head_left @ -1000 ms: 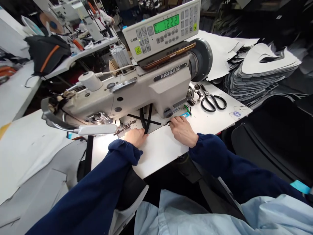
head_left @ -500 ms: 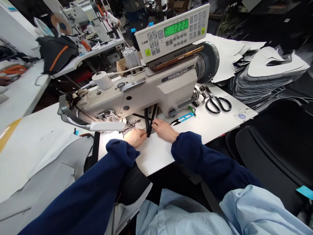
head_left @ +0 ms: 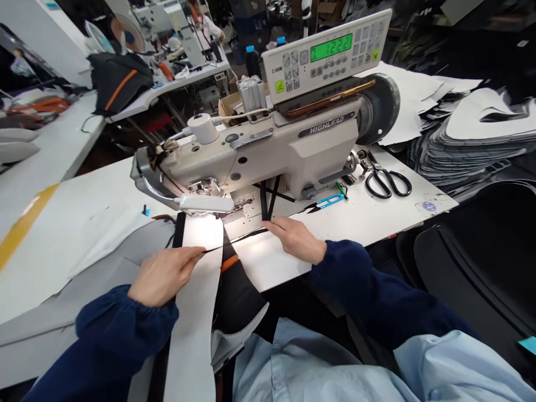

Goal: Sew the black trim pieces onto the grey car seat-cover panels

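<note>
My left hand has its fingers pinched on the end of a thin black strip, left of the sewing area. The strip runs taut across the table to my right hand, whose closed thumb and fingers grip it. Black straps rise from the right fingertips under the arm of a sewing machine. Near my left hand lies a white panel, partly over the table's front edge. Beside it is a black fabric piece with an orange tab.
Blue thread snips and black-handled scissors lie right of the machine. A control panel sits on top. Stacked cut panels stand at the right. Another person is in the back.
My left hand has moved left and nearer, away from my right hand, drawing the thin black strip out straight. The view has shifted, and more of the white panel shows.
</note>
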A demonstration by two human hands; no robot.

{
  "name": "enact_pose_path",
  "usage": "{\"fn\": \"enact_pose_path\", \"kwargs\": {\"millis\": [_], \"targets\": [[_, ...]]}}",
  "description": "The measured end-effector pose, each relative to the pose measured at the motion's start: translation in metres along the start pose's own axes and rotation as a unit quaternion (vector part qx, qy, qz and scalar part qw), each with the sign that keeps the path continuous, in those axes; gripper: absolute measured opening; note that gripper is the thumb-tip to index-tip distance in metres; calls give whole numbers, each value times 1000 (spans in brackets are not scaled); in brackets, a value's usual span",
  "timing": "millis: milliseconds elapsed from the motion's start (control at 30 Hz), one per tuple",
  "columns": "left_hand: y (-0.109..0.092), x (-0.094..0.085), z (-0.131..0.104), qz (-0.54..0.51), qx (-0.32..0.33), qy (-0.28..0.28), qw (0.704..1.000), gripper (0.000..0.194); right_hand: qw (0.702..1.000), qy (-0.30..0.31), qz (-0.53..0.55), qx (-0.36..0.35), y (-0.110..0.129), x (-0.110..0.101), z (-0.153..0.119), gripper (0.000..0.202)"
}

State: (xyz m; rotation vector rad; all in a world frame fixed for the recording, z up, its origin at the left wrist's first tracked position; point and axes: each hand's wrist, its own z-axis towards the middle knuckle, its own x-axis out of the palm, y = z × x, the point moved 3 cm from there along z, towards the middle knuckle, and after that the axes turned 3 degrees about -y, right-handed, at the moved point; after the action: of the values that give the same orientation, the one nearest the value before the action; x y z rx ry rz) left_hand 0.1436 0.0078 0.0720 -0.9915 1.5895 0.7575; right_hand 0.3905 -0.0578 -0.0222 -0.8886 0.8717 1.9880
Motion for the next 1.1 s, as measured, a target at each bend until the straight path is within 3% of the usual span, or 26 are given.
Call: {"fn": "enact_pose_path", "kwargs": {"millis": [67,133,200,267,333,367,433,500,567,633,733,833,933,1100], "targets": [[18,4,0,-27,-59,-33,997,48,998,-7,58,-12,20,-2,-7,25],[27,8,2,-154,-109,-53,981,48,996,1,93,-10,42,-2,-9,19],[26,13,4,-348,-143,-69,924,52,994,24,99,-34,67,-2,-5,25],[19,19,5,-517,-148,-78,839,63,989,61,96,-97,94,-1,1,21],[10,24,4,-602,-132,-83,783,69,976,98,103,-167,116,0,8,11],[7,26,3,-615,-122,-84,774,71,968,116,114,-194,124,1,11,10],[3,31,0,-606,-103,-85,784,77,957,140,157,-200,131,5,16,19],[1,36,-3,-580,-81,-76,807,85,950,139,248,-127,127,10,21,25],[-1,39,-7,-555,-60,-48,828,88,921,101,375,-9,116,15,25,24],[-4,41,-10,-531,-37,-19,847,87,873,38,475,100,103,20,29,11],[-12,40,-14,-484,-7,11,875,82,839,-46,509,187,90,26,36,11],[-19,38,-15,-438,17,18,899,78,822,-86,524,208,87,31,43,13],[-22,37,-13,-419,30,20,907,76,802,-86,554,206,87,38,48,12],[-21,36,-11,-416,32,21,909,67,849,-108,491,163,85,40,47,14]]}}
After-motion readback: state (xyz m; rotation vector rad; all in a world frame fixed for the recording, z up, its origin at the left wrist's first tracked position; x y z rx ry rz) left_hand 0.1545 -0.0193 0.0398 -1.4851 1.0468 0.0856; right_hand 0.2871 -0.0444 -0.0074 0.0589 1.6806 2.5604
